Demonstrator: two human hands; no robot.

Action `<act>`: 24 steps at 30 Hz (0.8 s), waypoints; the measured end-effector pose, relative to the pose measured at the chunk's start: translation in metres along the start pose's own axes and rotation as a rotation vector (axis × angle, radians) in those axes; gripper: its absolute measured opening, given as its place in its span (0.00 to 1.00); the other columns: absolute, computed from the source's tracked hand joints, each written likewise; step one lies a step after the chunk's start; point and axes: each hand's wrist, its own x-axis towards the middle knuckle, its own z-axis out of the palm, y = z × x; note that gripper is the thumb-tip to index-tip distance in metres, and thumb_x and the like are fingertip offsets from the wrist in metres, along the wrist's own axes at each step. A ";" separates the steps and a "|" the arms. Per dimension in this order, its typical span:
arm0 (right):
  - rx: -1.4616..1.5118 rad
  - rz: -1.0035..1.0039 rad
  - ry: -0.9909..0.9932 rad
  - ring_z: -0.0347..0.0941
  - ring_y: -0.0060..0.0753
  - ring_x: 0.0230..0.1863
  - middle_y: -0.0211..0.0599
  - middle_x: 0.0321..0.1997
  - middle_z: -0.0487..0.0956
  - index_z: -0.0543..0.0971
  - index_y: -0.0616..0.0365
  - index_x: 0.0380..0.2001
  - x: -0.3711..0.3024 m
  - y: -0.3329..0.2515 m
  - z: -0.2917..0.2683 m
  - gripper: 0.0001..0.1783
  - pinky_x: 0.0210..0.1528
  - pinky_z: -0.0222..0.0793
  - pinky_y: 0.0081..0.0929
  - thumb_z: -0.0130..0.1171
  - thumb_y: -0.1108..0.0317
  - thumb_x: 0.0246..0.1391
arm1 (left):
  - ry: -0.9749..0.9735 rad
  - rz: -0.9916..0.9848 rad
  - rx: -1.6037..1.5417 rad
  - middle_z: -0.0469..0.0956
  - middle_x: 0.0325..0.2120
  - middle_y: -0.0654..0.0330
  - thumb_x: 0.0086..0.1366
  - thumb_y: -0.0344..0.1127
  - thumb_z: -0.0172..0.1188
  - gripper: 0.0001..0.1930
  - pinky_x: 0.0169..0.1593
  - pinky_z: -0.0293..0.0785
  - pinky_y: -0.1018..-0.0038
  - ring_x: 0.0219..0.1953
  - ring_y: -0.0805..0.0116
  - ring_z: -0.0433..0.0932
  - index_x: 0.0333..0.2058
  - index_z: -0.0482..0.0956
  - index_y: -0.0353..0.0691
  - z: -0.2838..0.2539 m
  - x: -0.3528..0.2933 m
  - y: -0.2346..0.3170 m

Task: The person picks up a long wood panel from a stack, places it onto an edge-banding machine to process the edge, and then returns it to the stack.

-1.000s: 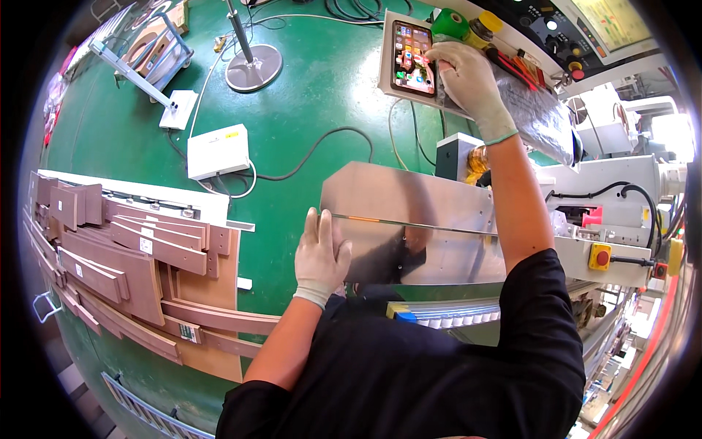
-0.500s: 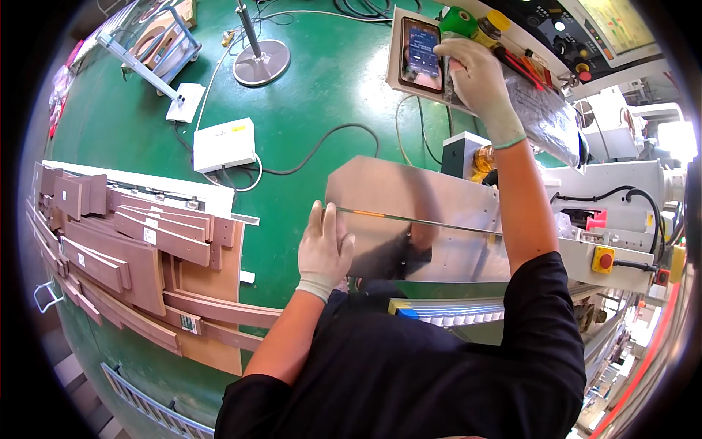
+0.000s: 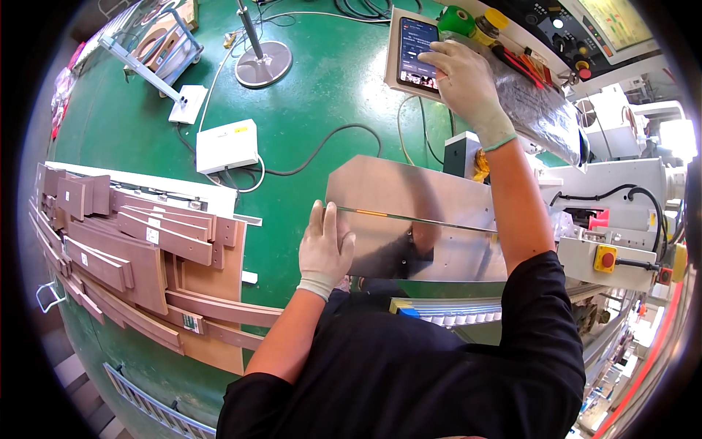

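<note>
My left hand (image 3: 324,247), in a pale work glove, lies flat on the left end of a shiny metal plate (image 3: 395,183), fingers stretched out. A thin strip (image 3: 431,222) with an orange section runs across this plate from near my fingertips. My right hand (image 3: 463,77), gloved too, reaches over the right edge of a smartphone (image 3: 418,53) with a lit, dark screen. Its fingers are loosely bent and apart, holding nothing, with a fingertip at the screen. The phone lies on a pale ledge beside a green roll (image 3: 457,20) and a yellow-lidded jar (image 3: 490,26).
Brown boards (image 3: 117,252) lie stacked at the left. Red-handled tools (image 3: 523,69) and a control panel (image 3: 563,33) are at the far right. A red button on a yellow box (image 3: 605,258) sits at the right. Cables cross the green floor (image 3: 314,88) near a white box (image 3: 227,146).
My right hand has shifted a little left and down, farther over the phone. The screen shows a different page. My left hand stays on the metal plate.
</note>
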 end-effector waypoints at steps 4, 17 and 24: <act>0.083 0.062 0.130 0.77 0.47 0.60 0.40 0.56 0.84 0.87 0.51 0.47 -0.001 0.003 -0.009 0.17 0.64 0.72 0.44 0.56 0.72 0.58 | 0.007 0.016 -0.005 0.61 0.69 0.35 0.63 0.43 0.65 0.38 0.61 0.74 0.52 0.62 0.35 0.72 0.69 0.62 0.37 0.003 -0.002 -0.002; 0.539 -0.014 0.003 0.78 0.54 0.56 0.42 0.49 0.84 0.83 0.54 0.46 -0.190 -0.213 0.028 0.18 0.63 0.69 0.50 0.63 0.74 0.50 | 0.043 0.035 0.002 0.63 0.71 0.43 0.68 0.42 0.59 0.34 0.70 0.66 0.55 0.70 0.44 0.67 0.69 0.64 0.35 0.006 -0.004 -0.010; 0.618 -0.053 -0.037 0.71 0.63 0.64 0.45 0.52 0.84 0.84 0.57 0.46 -0.222 -0.233 0.023 0.13 0.71 0.59 0.57 0.56 0.69 0.61 | 0.118 -0.140 0.001 0.71 0.65 0.45 0.71 0.41 0.57 0.26 0.72 0.64 0.56 0.68 0.45 0.69 0.64 0.71 0.37 -0.052 -0.141 -0.051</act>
